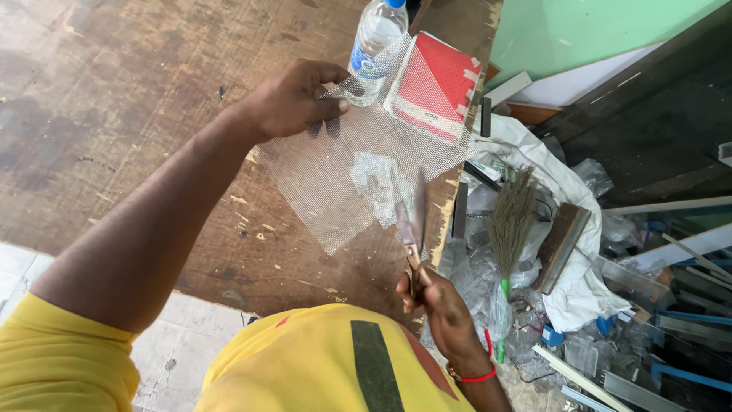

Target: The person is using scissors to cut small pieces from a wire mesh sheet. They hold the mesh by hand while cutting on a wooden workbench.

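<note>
Fingers [329,95] of the left hand [293,99] are pinched together on the far edge of a sheet of fine wire mesh [343,179], holding it up over the worn wooden counter [114,99]. The right hand [442,305], nearer the body than the mesh, is clamped around the handles of scissors [412,221], whose blades stand apart at the sheet's near right edge. Just beyond the mesh stand a clear plastic bottle [375,46] and a red booklet [436,84]; right of it, off the counter, lies a small broom [509,221] among scrap.
</note>
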